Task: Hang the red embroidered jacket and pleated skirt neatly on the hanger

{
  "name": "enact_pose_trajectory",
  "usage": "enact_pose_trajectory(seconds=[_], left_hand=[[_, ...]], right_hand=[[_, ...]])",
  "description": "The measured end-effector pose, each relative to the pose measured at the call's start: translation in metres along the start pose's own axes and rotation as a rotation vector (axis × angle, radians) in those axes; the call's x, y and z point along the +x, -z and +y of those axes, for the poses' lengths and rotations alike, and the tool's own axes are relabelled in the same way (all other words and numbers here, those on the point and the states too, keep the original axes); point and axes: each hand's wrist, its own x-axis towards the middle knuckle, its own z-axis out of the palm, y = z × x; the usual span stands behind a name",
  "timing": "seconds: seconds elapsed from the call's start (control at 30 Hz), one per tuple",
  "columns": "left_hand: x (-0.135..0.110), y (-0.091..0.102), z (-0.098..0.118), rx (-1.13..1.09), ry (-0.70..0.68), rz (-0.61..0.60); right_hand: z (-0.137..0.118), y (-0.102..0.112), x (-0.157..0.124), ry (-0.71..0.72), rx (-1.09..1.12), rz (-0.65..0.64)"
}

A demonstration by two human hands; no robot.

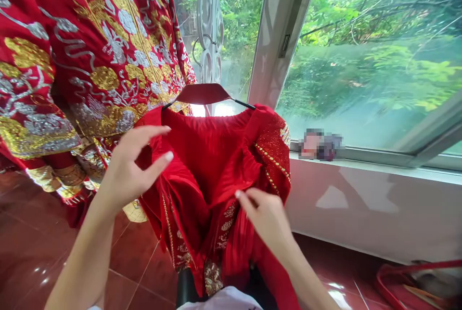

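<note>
Two hands are at work on a red dress (212, 156) that hangs from a dark red hanger (204, 94) in front of the window (368, 59). The left hand (132, 168) is wide open, its fingers spread and its thumb stretched out, and it rests against the dress's left edge near the top. The right hand (269, 218) is lower and seen from the back. Its fingertips are on a fold of the cloth beside a strip of gold trim, but I cannot tell whether they pinch the fold or only touch it.

Just to the left of the dress hangs a larger red robe (90, 55), thick with gold and silver embroidery. A curled metal grille (209, 21) stands behind the hanger. On the white windowsill (378, 168), well apart from both hands, lies a small blurred thing (321, 144). The floor (32, 242) is glossy red tile, and a red-rimmed object (415, 278) sits on it at the lower right.
</note>
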Motion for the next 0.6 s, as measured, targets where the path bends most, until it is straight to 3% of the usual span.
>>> enact_pose_trajectory(seconds=[0.07, 0.1, 0.17, 0.27, 0.33, 0.4, 0.5, 0.6], left_hand=[[0.014, -0.015, 0.004, 0.156, 0.136, 0.297], [0.021, -0.027, 0.004, 0.229, 0.221, 0.382], [0.032, -0.054, -0.001, 0.305, 0.368, 0.419], [0.033, -0.077, -0.017, 0.344, 0.404, 0.364], [0.026, -0.067, -0.029, 0.357, 0.385, 0.351], [0.021, -0.039, -0.039, 0.394, 0.394, 0.33], [0.028, 0.017, -0.053, 0.504, 0.418, 0.168], [0.049, 0.054, -0.067, 0.554, 0.45, 0.02]], right_hand=[[-0.029, 0.013, 0.028, 0.058, -0.057, 0.521], [-0.042, 0.014, 0.043, 0.076, -0.097, 0.677], [-0.06, 0.005, 0.075, 0.025, -0.215, 0.779], [-0.063, -0.004, 0.104, -0.101, -0.353, 0.746], [-0.054, 0.008, 0.109, -0.113, -0.389, 0.683], [-0.043, 0.038, 0.108, -0.09, -0.384, 0.554], [-0.032, 0.1, 0.114, -0.039, -0.398, 0.34], [-0.027, 0.15, 0.138, 0.017, -0.41, 0.342]])
